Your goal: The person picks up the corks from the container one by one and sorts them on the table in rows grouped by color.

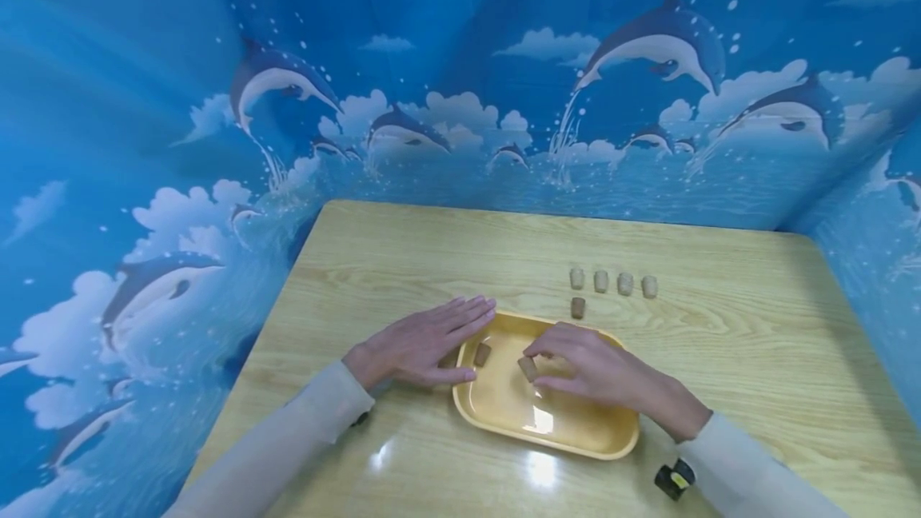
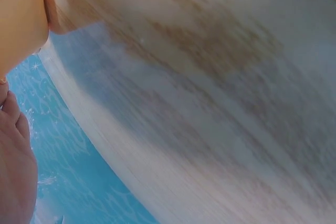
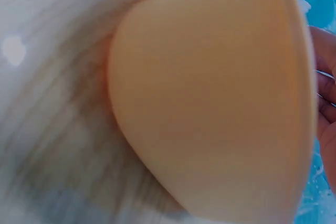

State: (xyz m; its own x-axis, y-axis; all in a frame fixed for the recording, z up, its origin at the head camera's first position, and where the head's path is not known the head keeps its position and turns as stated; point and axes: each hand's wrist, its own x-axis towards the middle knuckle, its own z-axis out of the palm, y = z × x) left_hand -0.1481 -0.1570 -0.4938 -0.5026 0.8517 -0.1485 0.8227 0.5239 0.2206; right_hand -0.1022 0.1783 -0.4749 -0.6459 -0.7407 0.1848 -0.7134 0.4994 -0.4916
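In the head view, a yellow tray point(image 1: 504, 428) is set on a wood-grained surface point(image 1: 403, 254). The left hand point(image 1: 428, 342) is laid at the tray's left end, its fingers extended and its thumb spread apart from them over the rim. Inside the tray, close to that thumb, a brown piece point(image 1: 482, 355) is seen. A second small block point(image 1: 528, 368) is pinched between thumb and fingers of the right hand point(image 1: 593, 364), above the tray floor; whether the floor is touched by it cannot be told. Beyond the tray, four pale pieces point(image 1: 601, 281) are lined up in a row, and a darker piece point(image 1: 578, 308) is placed just in front of the leftmost.

In the left wrist view, the tray's side is shown at upper left and part of the left hand below it.

In the right wrist view, the fingertips are hidden behind the tray's wall.
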